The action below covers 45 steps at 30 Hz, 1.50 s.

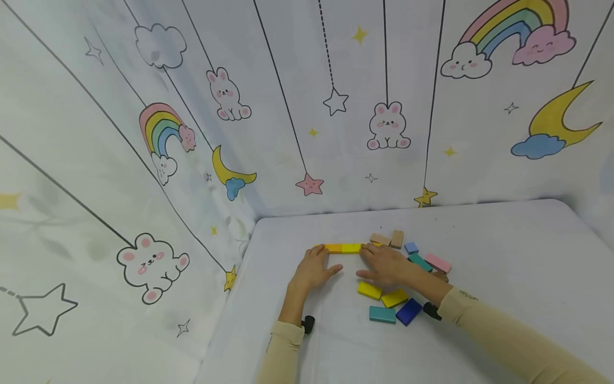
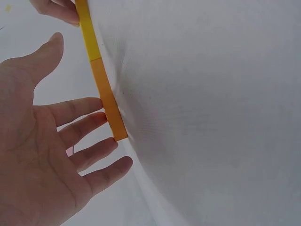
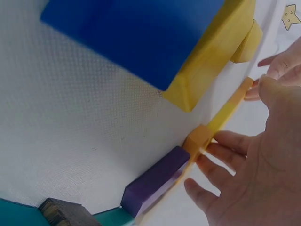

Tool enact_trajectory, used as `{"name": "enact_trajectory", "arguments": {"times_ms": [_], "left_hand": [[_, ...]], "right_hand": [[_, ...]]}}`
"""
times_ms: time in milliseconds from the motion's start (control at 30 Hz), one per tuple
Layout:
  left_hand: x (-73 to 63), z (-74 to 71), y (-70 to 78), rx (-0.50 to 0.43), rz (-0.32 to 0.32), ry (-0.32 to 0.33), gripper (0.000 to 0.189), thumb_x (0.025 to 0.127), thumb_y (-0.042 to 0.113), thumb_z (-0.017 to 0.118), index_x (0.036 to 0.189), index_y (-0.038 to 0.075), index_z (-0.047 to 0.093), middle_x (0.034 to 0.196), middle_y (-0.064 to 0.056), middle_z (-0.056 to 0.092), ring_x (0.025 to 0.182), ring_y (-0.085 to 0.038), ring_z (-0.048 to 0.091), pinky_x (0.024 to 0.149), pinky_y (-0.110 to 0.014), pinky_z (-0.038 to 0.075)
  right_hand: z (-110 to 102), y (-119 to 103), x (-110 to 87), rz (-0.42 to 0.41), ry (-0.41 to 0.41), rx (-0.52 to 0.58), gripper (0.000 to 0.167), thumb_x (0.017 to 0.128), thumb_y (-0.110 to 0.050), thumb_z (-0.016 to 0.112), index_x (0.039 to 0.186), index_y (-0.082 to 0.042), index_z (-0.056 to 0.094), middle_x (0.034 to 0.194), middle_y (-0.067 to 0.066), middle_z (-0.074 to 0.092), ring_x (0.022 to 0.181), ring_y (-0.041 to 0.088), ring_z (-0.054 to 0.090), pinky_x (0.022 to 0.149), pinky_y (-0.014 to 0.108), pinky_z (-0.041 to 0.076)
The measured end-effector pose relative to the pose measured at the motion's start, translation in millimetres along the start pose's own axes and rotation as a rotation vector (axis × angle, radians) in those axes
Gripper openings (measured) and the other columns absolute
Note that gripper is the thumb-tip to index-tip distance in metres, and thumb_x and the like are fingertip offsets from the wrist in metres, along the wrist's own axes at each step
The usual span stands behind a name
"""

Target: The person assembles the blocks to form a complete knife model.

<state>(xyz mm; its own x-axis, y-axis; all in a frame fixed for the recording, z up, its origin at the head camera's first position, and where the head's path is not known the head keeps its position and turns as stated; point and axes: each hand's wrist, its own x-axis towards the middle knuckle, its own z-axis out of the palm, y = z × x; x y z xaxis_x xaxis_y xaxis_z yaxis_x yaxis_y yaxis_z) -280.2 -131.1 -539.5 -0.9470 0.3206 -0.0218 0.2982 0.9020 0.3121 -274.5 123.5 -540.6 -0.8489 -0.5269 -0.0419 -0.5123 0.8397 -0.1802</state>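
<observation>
An orange block (image 1: 333,249) and a yellow block (image 1: 352,248) lie end to end in a row on the white table. My left hand (image 1: 312,269) is at the left end of this row. In the left wrist view its spread fingers (image 2: 77,110) touch the side of the orange block, thumb held away. My right hand (image 1: 386,264) lies at the right end, fingertips at the row. The right wrist view shows these fingers (image 3: 214,172) extended beside another orange block (image 3: 200,136), with a purple block (image 3: 155,179) close by.
Near the right hand lie wooden blocks (image 1: 397,239), a light blue block (image 1: 411,248), a green block (image 1: 420,262) and a pink block (image 1: 438,262). Nearer me are two yellow blocks (image 1: 369,290), a teal block (image 1: 382,314) and a dark blue block (image 1: 409,312). Patterned cloth (image 1: 268,176) stands behind.
</observation>
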Motion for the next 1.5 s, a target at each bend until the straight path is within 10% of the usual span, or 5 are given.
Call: {"name": "enact_trajectory", "arguments": {"times_ms": [733,1500], "left_hand": [[5.2,-1.4,13.3,0.113,-0.075,0.010,0.075,0.100,0.054,0.065,0.151,0.000,0.050,0.162,-0.016,0.043,0.152,-0.035,0.036,0.123,-0.051,0.034],[8.3,5.6,27.7,-0.004,0.063,-0.093,0.067,0.100,0.053,0.065,0.155,0.017,0.051,0.167,0.002,0.039,0.155,-0.024,0.032,0.124,-0.048,0.034]], "right_hand": [[7,14,0.0,-0.050,0.043,0.133,0.070,0.105,-0.054,0.055,0.154,-0.005,0.048,0.164,0.018,0.039,0.149,0.040,0.040,0.120,0.062,0.034],[3,42,-30.3,-0.088,0.138,0.052,0.056,0.105,-0.046,0.059,0.142,-0.005,0.061,0.148,0.016,0.057,0.126,0.036,0.062,0.106,0.056,0.052]]}}
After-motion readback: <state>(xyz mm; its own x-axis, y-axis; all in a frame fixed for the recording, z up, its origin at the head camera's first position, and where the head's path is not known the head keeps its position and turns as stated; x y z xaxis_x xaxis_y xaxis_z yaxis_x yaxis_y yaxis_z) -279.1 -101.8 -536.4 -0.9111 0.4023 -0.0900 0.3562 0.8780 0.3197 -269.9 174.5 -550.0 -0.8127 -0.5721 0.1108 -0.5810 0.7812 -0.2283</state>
